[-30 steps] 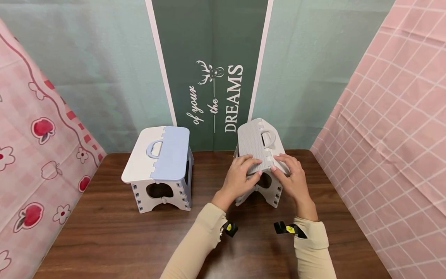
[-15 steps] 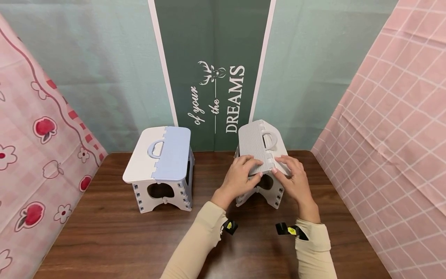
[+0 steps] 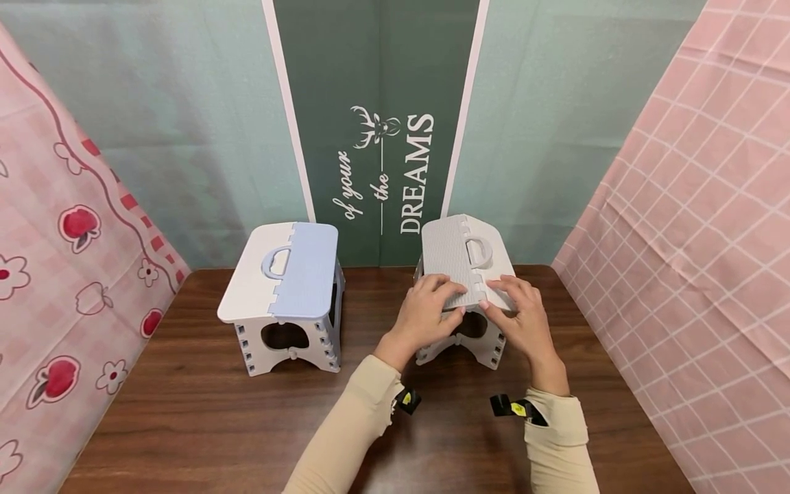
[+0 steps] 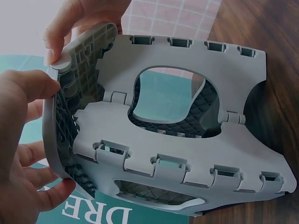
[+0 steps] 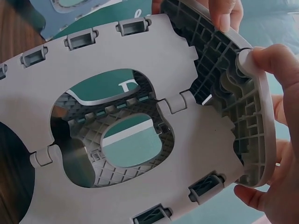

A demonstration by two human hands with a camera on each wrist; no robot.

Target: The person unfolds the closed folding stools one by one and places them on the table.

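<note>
A grey folding stool (image 3: 446, 257) stands on its legs at the right of the table, its two seat halves meeting in a slight ridge at the middle hinge. My left hand (image 3: 426, 312) grips the front of the left half, thumb at the front edge and fingers on top. On the other half, my right hand (image 3: 521, 312) holds the front corner, its thumb close to the hinge. The left wrist view shows fingers (image 4: 56, 193) bent round the seat's rim; ribbed undersides and hinged end panel (image 5: 201, 135) appear in the right wrist view.
A white and blue folding stool (image 3: 305, 271) stands unfolded with a flat seat to the left. Brown wooden table (image 3: 204, 425) lies below both stools. A green printed curtain (image 3: 382, 68) hangs behind, with pink cloths (image 3: 691, 226) at the sides.
The grey stool's seat has come down flatter at the hinge, and its front legs have spread a little wider. Both hands keep their places on the seat.
</note>
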